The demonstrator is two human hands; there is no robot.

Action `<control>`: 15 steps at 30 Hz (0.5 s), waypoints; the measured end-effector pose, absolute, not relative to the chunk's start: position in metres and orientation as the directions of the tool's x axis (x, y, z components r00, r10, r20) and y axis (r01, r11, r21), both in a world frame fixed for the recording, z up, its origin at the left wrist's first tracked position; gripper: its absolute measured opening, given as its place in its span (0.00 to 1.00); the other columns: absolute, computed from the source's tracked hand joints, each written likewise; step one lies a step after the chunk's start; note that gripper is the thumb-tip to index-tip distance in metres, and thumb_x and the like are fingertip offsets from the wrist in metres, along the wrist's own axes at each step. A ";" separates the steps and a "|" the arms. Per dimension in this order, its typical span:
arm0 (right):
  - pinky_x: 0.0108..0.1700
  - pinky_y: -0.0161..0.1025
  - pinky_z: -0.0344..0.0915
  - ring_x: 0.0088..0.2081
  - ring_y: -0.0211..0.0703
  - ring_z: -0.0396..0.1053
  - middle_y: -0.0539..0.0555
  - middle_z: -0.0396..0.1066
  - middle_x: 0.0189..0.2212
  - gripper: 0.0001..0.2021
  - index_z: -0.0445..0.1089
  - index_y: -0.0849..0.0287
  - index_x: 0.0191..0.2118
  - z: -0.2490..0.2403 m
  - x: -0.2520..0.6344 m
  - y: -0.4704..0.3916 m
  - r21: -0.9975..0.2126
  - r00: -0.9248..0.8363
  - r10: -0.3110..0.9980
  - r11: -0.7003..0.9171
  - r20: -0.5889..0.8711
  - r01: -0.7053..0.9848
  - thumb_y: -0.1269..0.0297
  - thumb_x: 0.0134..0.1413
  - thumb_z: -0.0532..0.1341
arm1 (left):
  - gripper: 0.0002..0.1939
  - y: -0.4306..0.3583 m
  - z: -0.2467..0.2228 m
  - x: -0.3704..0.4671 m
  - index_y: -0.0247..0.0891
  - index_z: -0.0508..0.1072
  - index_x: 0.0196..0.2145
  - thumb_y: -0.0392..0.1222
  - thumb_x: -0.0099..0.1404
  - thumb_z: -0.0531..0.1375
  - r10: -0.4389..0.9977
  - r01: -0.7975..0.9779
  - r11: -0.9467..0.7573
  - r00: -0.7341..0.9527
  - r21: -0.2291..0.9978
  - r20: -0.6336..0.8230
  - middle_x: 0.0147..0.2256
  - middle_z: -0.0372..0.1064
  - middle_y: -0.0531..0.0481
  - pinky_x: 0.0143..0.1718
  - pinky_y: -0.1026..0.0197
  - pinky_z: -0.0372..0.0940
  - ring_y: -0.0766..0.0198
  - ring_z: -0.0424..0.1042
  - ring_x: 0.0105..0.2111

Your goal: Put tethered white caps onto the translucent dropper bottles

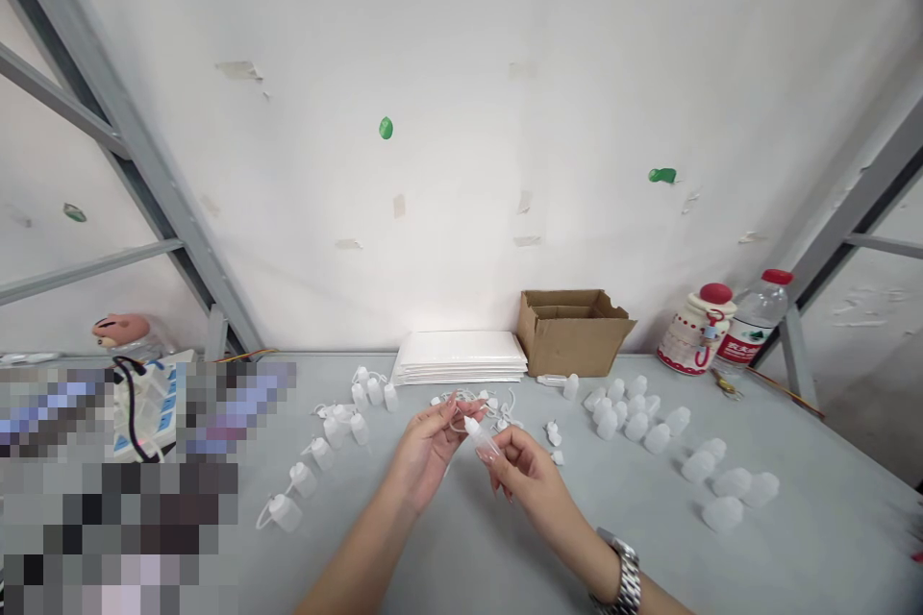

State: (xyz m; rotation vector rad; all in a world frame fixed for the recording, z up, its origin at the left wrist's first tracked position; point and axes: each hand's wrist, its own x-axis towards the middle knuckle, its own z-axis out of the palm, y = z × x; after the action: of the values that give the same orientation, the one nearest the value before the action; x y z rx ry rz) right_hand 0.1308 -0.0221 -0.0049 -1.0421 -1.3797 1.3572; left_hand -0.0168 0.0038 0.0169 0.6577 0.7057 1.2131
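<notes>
Near the middle of the grey table, my right hand (520, 463) is closed around a small translucent bottle (483, 439) with a pointed white tip tilted up to the left. My left hand (431, 447) is beside the tip, fingers curled around a thin white cord whose end I cannot make out. Just behind my hands lies a pile of white caps with cords (503, 411). Capped bottles with looped cords (303, 479) stand in a line on the left. Several frosted bottles without cords (657, 437) are grouped on the right. Two small white caps (554, 433) lie nearby.
A stack of white flat packages (461, 357) and an open cardboard box (573, 346) stand against the wall. A decorated jar (696, 332), a red-capped water bottle (754, 322) and keys (727, 384) are at the back right. A power strip (148, 404) lies on the left beside a blurred area.
</notes>
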 end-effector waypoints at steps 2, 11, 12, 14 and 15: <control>0.25 0.34 0.52 0.20 0.34 0.56 0.45 0.60 0.17 0.17 0.62 0.58 0.26 -0.005 0.131 -0.023 -0.999 -0.226 0.973 0.045 0.049 -0.022 0.48 0.47 0.60 | 0.08 0.004 0.017 -0.017 0.33 0.77 0.26 0.42 0.52 0.64 0.972 -0.600 0.220 0.199 0.769 -0.123 0.35 0.77 0.44 0.46 0.59 0.61 0.58 0.72 0.39; 0.24 0.33 0.52 0.20 0.33 0.55 0.44 0.58 0.16 0.16 0.61 0.58 0.25 -0.002 0.131 -0.024 -0.998 -0.222 0.973 0.052 0.055 -0.022 0.50 0.49 0.60 | 0.07 0.004 0.017 -0.016 0.33 0.77 0.26 0.40 0.52 0.64 0.972 -0.614 0.221 0.198 0.758 -0.123 0.33 0.77 0.44 0.44 0.60 0.61 0.58 0.72 0.39; 0.24 0.33 0.52 0.20 0.33 0.55 0.44 0.58 0.16 0.15 0.61 0.58 0.25 -0.002 0.131 -0.023 -0.998 -0.222 0.974 0.052 0.056 -0.021 0.51 0.49 0.60 | 0.07 0.003 0.017 -0.016 0.33 0.77 0.26 0.41 0.52 0.65 0.973 -0.614 0.222 0.194 0.758 -0.128 0.33 0.77 0.44 0.44 0.60 0.61 0.58 0.73 0.39; 0.24 0.33 0.51 0.19 0.33 0.54 0.43 0.57 0.16 0.15 0.61 0.58 0.25 -0.002 0.131 -0.023 -0.998 -0.219 0.974 0.052 0.055 -0.020 0.51 0.49 0.60 | 0.08 0.003 0.017 -0.015 0.33 0.77 0.26 0.41 0.52 0.65 0.973 -0.614 0.223 0.184 0.757 -0.137 0.33 0.77 0.44 0.44 0.60 0.62 0.59 0.73 0.38; 0.24 0.33 0.51 0.19 0.33 0.54 0.43 0.57 0.16 0.15 0.61 0.58 0.25 -0.002 0.131 -0.022 -0.998 -0.221 0.974 0.052 0.055 -0.021 0.51 0.49 0.60 | 0.08 0.002 0.017 -0.015 0.32 0.77 0.26 0.41 0.52 0.65 0.973 -0.615 0.223 0.181 0.756 -0.140 0.33 0.77 0.43 0.44 0.60 0.62 0.59 0.73 0.38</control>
State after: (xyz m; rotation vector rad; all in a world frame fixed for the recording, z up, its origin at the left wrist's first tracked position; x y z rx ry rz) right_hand 0.1314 -0.0224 -0.0025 -1.0440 -1.3848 1.3364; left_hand -0.0151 0.0024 0.0171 0.6250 0.7034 1.2309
